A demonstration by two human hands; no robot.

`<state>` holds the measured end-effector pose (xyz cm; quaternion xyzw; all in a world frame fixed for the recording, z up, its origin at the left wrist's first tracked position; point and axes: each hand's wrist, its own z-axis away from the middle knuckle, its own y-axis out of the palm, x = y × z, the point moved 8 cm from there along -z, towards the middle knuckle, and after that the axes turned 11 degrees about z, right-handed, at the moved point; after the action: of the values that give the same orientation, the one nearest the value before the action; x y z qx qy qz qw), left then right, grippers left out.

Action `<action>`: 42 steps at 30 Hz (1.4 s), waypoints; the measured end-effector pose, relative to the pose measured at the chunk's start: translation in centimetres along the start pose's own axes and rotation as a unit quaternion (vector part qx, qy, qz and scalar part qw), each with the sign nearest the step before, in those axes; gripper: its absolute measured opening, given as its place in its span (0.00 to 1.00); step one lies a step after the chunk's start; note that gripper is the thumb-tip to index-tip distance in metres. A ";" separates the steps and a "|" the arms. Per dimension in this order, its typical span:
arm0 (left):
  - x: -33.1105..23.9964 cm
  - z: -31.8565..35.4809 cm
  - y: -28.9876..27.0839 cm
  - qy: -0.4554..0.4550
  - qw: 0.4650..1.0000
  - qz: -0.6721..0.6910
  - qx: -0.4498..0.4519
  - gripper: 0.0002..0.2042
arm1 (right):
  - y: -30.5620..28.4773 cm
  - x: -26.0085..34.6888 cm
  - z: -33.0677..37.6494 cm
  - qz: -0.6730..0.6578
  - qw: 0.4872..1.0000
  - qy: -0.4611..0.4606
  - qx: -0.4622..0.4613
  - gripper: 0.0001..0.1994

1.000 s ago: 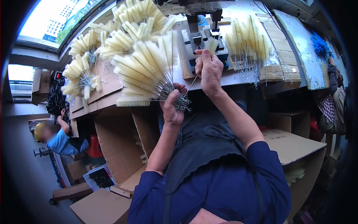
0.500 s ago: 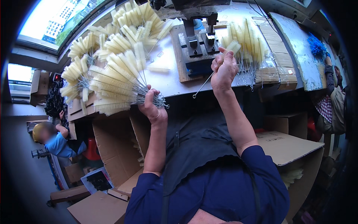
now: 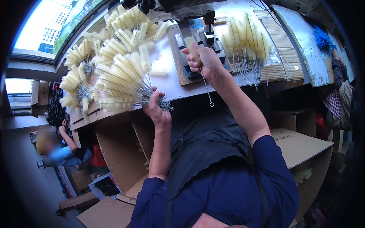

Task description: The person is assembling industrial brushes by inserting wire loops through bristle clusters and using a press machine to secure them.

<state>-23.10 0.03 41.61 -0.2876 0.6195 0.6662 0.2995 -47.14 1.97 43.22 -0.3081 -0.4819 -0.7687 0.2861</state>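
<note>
My left hand is closed round the twisted wire handles of a fanned bunch of bottle brushes with pale cream bristles. These brushes spread over the left part of the bench, and the looped wire ends stick out past my fingers. My right hand is wrapped round the bristle part of a single bottle brush, whose wire handle hangs down toward me and ends in a small loop. It is held in front of a black press fixture on a wooden board, covering part of it.
More cream brushes lie right of the fixture beside flattened cardboard. Brush heaps cover the bench's far left. Open cardboard boxes stand below on both sides. A person in blue is at left; another person's arm reaches blue bristles at right.
My right hand has moved left, from the brush pile's edge to the front of the fixture, with the single brush in it. My left hand keeps its hold on the bunch.
</note>
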 end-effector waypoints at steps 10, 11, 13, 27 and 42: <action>0.7 -0.8 -1.1 -0.009 1.000 -0.010 0.008 0.17 | 2.3 0.8 2.0 -0.063 0.997 0.019 0.033 0.42; 0.7 -0.8 -1.3 -0.009 1.000 -0.010 0.007 0.17 | 2.7 0.9 2.0 -0.064 0.997 0.017 0.032 0.42; 0.9 -0.8 -1.3 -0.012 1.000 -0.010 0.009 0.17 | 3.3 1.3 1.7 -0.095 0.994 0.019 0.041 0.44; 1.0 -0.2 -0.7 -0.003 1.000 -0.017 0.011 0.16 | 1.7 -2.1 2.6 -0.060 0.998 -0.013 -0.002 0.13; 2.3 0.0 -0.3 -0.038 0.999 -0.008 0.011 0.16 | -5.6 2.2 3.0 0.058 0.988 -0.095 -0.107 0.11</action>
<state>-24.35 0.19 39.69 -0.2642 0.6123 0.6674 0.3313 -52.12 6.46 42.78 -0.4363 -0.4027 -0.7653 0.2487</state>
